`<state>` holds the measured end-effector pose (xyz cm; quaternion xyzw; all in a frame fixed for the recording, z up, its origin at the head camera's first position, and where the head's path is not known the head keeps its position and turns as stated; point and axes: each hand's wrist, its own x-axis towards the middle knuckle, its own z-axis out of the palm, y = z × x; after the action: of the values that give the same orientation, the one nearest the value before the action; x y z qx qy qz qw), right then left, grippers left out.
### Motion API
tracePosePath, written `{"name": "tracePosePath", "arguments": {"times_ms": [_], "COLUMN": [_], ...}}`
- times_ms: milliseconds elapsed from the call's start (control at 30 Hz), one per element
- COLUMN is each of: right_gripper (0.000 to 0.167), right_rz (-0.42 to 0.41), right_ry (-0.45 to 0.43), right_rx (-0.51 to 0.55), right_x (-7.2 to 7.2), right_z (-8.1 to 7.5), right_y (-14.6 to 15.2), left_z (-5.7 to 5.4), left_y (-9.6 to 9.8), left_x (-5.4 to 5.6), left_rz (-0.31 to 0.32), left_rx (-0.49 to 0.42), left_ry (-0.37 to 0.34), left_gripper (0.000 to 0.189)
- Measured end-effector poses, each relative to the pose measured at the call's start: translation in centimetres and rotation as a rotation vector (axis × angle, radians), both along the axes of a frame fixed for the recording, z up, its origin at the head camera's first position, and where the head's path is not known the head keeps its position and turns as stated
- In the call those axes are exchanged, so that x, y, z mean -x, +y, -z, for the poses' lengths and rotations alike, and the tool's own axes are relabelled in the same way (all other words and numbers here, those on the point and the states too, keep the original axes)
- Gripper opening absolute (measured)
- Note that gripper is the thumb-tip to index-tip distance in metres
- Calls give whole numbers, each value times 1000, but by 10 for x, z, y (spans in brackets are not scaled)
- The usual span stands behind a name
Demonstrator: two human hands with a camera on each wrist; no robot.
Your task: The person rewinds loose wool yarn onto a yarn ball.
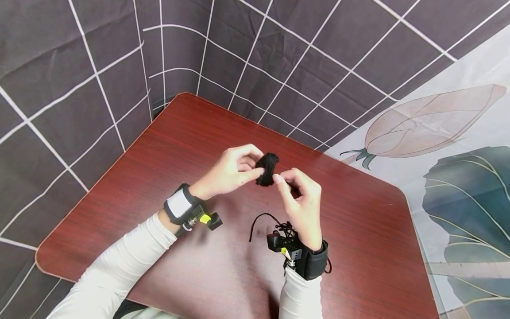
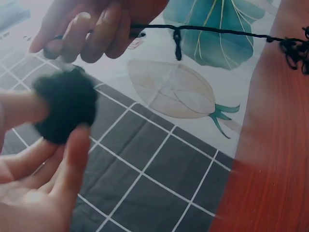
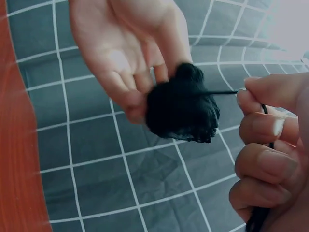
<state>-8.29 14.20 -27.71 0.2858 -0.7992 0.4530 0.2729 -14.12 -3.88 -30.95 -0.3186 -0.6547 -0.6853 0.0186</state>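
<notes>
A small wound bundle of black yarn (image 1: 268, 169) is held up over the table, pinched between the thumb and fingers of my left hand (image 1: 233, 173). Close to its right side, my right hand (image 1: 304, 201) grips a single strand with thumb and forefinger, the other fingers curled in. In the right wrist view that strand (image 3: 223, 92) runs taut from the bundle (image 3: 181, 108) to the pinch. More yarn passes through the right fist and trails off below it. The left wrist view shows this trailing length (image 2: 217, 30) stretched out, with a small loop hanging from it.
A tangle of black yarn (image 1: 286, 228) hangs by the right wrist strap (image 1: 312, 263), with one loose end (image 1: 251, 232) curving left. The reddish-brown table (image 1: 358, 230) lies beneath. Grey checked cloth (image 1: 239, 44) and a leaf-patterned sheet (image 1: 398, 168) stand along its edges.
</notes>
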Motion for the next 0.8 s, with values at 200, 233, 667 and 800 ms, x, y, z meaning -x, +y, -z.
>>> {"name": "tracePosePath", "arguments": {"times_ms": [200, 233, 667, 800], "right_gripper": [19, 20, 10, 10], "right_rz": [49, 57, 40, 29], "right_ry": [21, 15, -47, -76], "right_rx": [51, 59, 171, 144], "right_x": [-4, -3, 18, 22], "right_z": [-8, -6, 19, 24], "right_y": [3, 4, 19, 12], "left_z": [3, 3, 6, 4], "left_y": [1, 1, 1, 1], "left_x": [-1, -1, -1, -1], "left_rz": [277, 314, 566, 458], "left_rx": [44, 52, -82, -209], "left_ry": [-21, -22, -16, -21], "left_gripper": [20, 20, 23, 24]}}
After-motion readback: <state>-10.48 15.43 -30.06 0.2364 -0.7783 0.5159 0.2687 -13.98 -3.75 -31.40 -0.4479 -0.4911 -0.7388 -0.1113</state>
